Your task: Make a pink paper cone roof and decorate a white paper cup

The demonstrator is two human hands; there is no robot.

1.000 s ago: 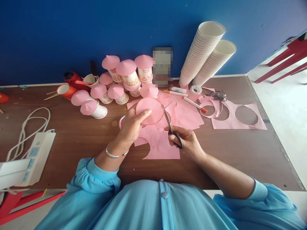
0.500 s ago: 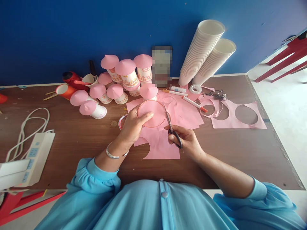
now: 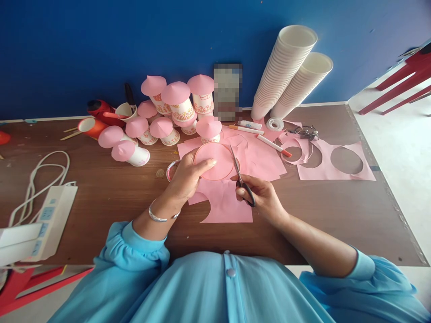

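Note:
A round pink paper disc [image 3: 218,163] with a darker outline is pinched in my left hand [image 3: 188,175], thumb on top. Black-handled scissors [image 3: 247,193] are held in my right hand [image 3: 261,197], their blades pointing up and left beside the disc's right edge. Under both hands lies a cut pink sheet [image 3: 230,206] with a curved notch. More pink paper [image 3: 266,161] is spread behind the disc. Behind my left hand stand several white cups with pink cone tops, such as a front one [image 3: 209,129].
Two tall stacks of white cups [image 3: 284,67] lean at the blue wall. Pens [image 3: 273,146], a tape roll [image 3: 275,124] and a sheet with round holes [image 3: 325,170] lie right. A power strip [image 3: 55,220] is left; an orange cup [image 3: 92,128] lies behind.
The disc has dropped very slightly in view. Both hands keep nearly the same positions and grips.

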